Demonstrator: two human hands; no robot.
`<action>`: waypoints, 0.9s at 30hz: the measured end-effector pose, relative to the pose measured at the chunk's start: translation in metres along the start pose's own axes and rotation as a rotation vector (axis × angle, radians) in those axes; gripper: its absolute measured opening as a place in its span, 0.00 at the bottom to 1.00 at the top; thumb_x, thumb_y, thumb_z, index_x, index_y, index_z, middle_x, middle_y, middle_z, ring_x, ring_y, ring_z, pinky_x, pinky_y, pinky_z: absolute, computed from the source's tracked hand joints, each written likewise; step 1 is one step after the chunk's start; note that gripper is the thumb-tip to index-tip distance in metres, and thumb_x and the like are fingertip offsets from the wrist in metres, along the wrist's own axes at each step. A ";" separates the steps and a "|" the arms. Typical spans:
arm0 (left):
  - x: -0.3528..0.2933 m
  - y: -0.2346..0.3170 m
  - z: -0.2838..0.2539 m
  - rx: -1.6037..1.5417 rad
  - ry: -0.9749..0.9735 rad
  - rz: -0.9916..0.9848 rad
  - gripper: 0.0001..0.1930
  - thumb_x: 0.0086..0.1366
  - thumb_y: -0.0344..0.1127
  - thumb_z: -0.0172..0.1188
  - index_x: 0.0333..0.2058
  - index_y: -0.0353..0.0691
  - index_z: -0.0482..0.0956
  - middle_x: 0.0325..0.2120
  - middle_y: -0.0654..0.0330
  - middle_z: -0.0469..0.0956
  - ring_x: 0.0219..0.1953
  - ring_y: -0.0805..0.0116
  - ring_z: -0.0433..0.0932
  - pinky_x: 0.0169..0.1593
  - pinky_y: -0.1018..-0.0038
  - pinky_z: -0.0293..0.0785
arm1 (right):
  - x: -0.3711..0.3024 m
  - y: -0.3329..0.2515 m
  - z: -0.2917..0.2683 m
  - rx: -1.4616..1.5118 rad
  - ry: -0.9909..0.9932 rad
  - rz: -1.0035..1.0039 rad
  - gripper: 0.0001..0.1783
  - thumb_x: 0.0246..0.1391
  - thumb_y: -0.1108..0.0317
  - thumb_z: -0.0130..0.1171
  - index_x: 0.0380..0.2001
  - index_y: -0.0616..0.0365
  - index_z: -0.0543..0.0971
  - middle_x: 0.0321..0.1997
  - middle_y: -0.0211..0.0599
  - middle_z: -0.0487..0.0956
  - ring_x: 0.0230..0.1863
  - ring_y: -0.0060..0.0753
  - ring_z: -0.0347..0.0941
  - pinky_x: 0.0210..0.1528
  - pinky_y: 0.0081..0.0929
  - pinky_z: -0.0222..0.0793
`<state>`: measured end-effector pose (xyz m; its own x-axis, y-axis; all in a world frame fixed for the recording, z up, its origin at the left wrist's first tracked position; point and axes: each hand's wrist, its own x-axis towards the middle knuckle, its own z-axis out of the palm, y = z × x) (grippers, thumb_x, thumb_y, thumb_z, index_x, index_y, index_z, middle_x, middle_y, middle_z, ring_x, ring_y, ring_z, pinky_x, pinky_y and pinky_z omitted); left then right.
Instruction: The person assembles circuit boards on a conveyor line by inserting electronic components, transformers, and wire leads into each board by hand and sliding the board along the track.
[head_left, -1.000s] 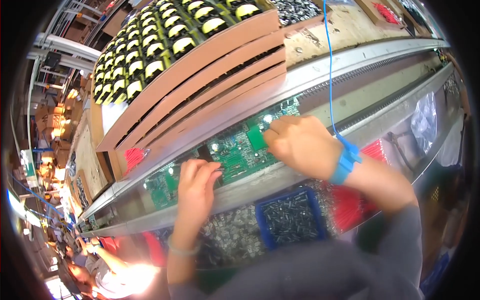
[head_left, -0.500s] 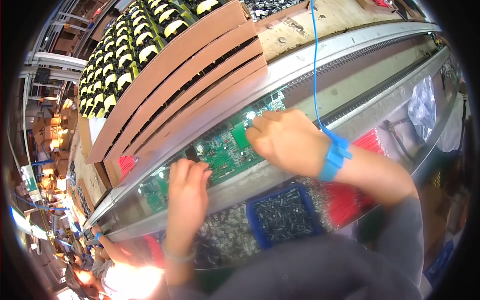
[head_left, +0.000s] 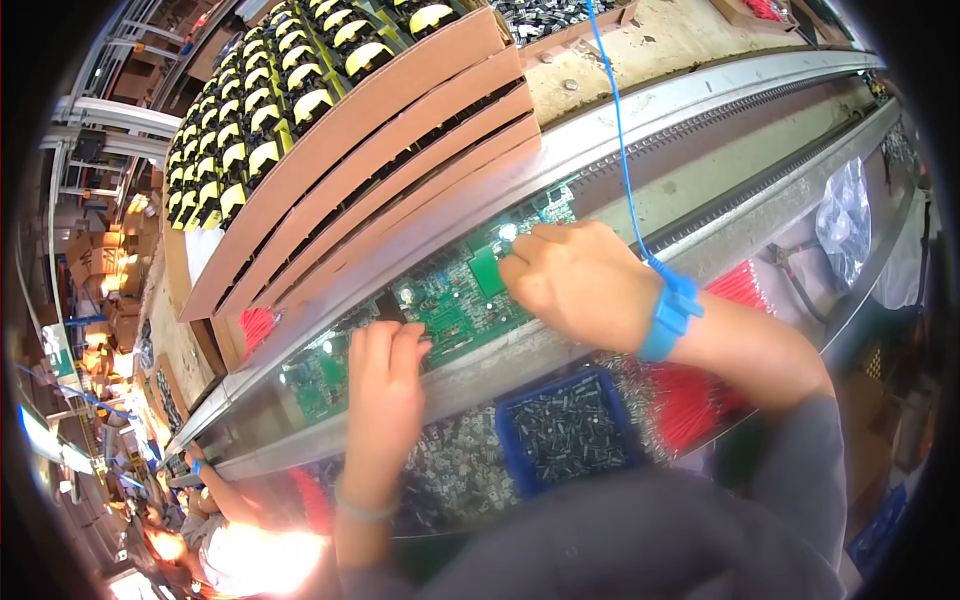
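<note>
A green circuit board populated with small parts lies in the metal conveyor track in front of me. My left hand is closed at the board's near edge, fingertips pinched together; whatever they hold is too small to make out. Over the board's right part, my right hand has its fingers curled down, and their tips are hidden from view. Around my right wrist sits a blue wrist strap with a blue cord running upward. More green board shows left of my left hand.
Stacked brown cardboard layers with rows of black and yellow parts stand beyond the track. Nearer me are a blue bin of small dark parts, loose pale metal pieces and red-wired bundles. Another person's arm shows lower left.
My left hand has shifted slightly right along the board's near edge, its fingers still pinched. My right hand stays nearly in place over the board. The whole view has moved a little.
</note>
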<state>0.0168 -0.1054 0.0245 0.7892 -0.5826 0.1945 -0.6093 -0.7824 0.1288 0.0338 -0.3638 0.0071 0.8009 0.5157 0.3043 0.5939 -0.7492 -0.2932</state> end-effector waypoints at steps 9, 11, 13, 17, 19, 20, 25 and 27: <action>-0.004 0.001 0.011 0.091 0.085 0.045 0.16 0.52 0.21 0.69 0.42 0.31 0.80 0.38 0.52 0.75 0.41 0.53 0.75 0.43 0.62 0.75 | -0.002 0.002 0.003 0.010 -0.010 -0.001 0.02 0.46 0.70 0.57 0.25 0.55 0.77 0.28 0.37 0.78 0.35 0.42 0.80 0.32 0.37 0.78; -0.002 0.000 0.012 0.092 0.087 0.052 0.16 0.52 0.21 0.69 0.42 0.31 0.80 0.38 0.52 0.75 0.41 0.54 0.75 0.42 0.62 0.74 | -0.002 0.003 0.003 0.007 -0.010 0.003 0.02 0.46 0.70 0.58 0.25 0.55 0.77 0.28 0.37 0.78 0.35 0.42 0.80 0.32 0.37 0.78; 0.000 -0.001 0.012 0.093 0.091 0.057 0.16 0.52 0.21 0.70 0.42 0.31 0.81 0.38 0.52 0.75 0.41 0.54 0.75 0.42 0.62 0.74 | 0.000 0.005 0.003 0.004 -0.010 0.005 0.02 0.47 0.70 0.58 0.25 0.55 0.77 0.28 0.37 0.78 0.35 0.42 0.80 0.32 0.37 0.78; 0.002 -0.002 0.000 0.004 0.065 0.051 0.14 0.53 0.23 0.69 0.41 0.31 0.81 0.36 0.54 0.74 0.39 0.55 0.74 0.40 0.63 0.73 | 0.003 0.002 -0.004 0.012 -0.025 0.001 0.04 0.48 0.68 0.60 0.26 0.55 0.78 0.28 0.38 0.78 0.34 0.44 0.80 0.32 0.39 0.77; 0.003 -0.004 -0.001 0.007 0.077 0.072 0.13 0.54 0.25 0.69 0.40 0.33 0.81 0.35 0.54 0.73 0.38 0.55 0.74 0.40 0.62 0.72 | 0.005 0.003 -0.001 0.005 -0.045 0.006 0.06 0.49 0.66 0.63 0.26 0.55 0.78 0.29 0.38 0.79 0.34 0.45 0.80 0.32 0.39 0.77; 0.001 -0.004 -0.004 -0.031 0.026 0.017 0.14 0.56 0.26 0.68 0.42 0.33 0.81 0.38 0.52 0.74 0.41 0.51 0.74 0.45 0.61 0.74 | 0.005 0.003 -0.002 0.000 -0.049 0.004 0.07 0.49 0.65 0.64 0.26 0.55 0.78 0.29 0.39 0.79 0.35 0.45 0.80 0.33 0.39 0.77; 0.004 0.008 -0.043 -0.160 0.019 -0.024 0.19 0.59 0.25 0.67 0.50 0.35 0.79 0.38 0.51 0.76 0.41 0.50 0.76 0.45 0.61 0.75 | 0.001 0.006 -0.001 0.044 -0.070 -0.001 0.11 0.51 0.61 0.66 0.28 0.57 0.79 0.31 0.42 0.80 0.36 0.48 0.80 0.35 0.43 0.78; 0.008 0.008 -0.080 -0.304 0.123 -0.014 0.12 0.61 0.24 0.66 0.45 0.37 0.82 0.34 0.52 0.78 0.36 0.52 0.79 0.43 0.63 0.76 | 0.002 0.000 -0.009 0.044 -0.095 0.024 0.08 0.51 0.63 0.62 0.29 0.56 0.80 0.31 0.42 0.82 0.36 0.46 0.82 0.37 0.41 0.79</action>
<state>0.0121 -0.0984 0.1048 0.7939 -0.5267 0.3039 -0.6079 -0.6778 0.4135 0.0347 -0.3660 0.0160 0.8175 0.5364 0.2097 0.5754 -0.7442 -0.3394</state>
